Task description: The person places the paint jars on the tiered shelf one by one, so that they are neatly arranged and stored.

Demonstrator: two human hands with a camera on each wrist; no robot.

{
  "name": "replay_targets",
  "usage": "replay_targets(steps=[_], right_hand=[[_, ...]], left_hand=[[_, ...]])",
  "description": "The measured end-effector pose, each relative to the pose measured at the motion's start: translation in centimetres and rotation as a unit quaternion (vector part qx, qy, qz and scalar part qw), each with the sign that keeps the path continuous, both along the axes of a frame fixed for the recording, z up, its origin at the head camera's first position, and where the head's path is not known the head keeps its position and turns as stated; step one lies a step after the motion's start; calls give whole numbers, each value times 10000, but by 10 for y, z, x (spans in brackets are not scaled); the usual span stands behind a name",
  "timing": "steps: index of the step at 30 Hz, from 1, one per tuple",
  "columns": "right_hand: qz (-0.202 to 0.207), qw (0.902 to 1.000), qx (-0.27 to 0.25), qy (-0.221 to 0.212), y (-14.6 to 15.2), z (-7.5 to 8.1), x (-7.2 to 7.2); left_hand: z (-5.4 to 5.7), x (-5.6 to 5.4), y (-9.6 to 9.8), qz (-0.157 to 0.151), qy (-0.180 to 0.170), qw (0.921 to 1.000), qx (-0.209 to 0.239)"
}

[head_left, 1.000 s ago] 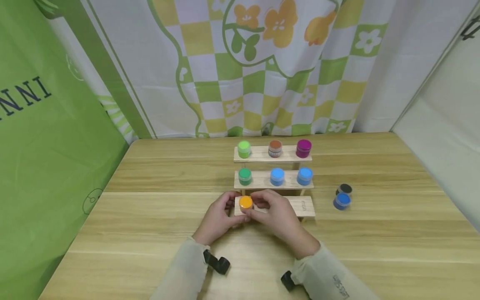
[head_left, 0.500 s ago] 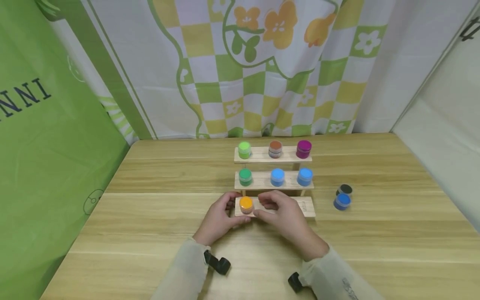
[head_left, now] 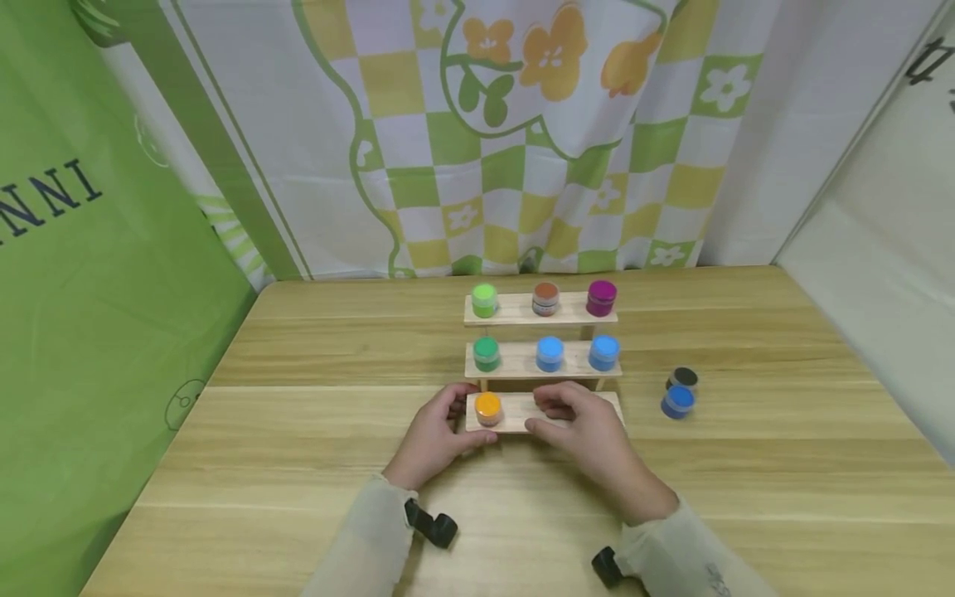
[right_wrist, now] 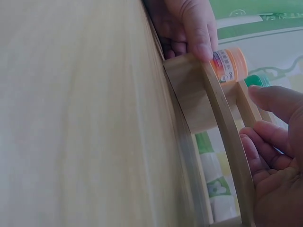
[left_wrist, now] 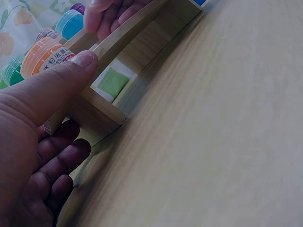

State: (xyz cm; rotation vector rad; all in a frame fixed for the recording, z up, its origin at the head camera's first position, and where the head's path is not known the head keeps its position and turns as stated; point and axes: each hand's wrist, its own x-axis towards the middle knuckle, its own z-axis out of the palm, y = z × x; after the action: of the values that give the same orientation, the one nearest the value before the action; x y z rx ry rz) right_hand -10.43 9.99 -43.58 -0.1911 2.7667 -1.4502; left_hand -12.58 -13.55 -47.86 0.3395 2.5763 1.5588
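Observation:
A three-step wooden display rack (head_left: 515, 414) stands on the table. My left hand (head_left: 433, 435) grips the left end of its lowest step, thumb along the front edge and fingers round the side. Next to that thumb, an orange paint jar (head_left: 488, 409) sits upright on the step. Over the middle of the same step is my right hand (head_left: 593, 435), apart from the jar, its fingers loosely bent around nothing. In the right wrist view a gap shows between the right thumb (right_wrist: 274, 100) and fingers.
The middle step bears a green jar (head_left: 486, 354) and two light blue jars (head_left: 550, 354). Light green (head_left: 483, 300), brown (head_left: 545, 299) and purple (head_left: 600, 298) jars line the top step. Right of the rack, a black jar (head_left: 682, 378) and a blue jar (head_left: 678, 402) stand together.
My right hand has let go of the orange jar and moved right along the lowest step. The jar stays at the step's left end, and my left hand has kept its place.

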Motion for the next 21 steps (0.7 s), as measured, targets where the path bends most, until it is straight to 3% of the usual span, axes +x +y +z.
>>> replay_targets(steps=[21], right_hand=[[-212,9995,-184,-137,31,0,10]], left_hand=[[-2,0,0,17,21,10000,-10]])
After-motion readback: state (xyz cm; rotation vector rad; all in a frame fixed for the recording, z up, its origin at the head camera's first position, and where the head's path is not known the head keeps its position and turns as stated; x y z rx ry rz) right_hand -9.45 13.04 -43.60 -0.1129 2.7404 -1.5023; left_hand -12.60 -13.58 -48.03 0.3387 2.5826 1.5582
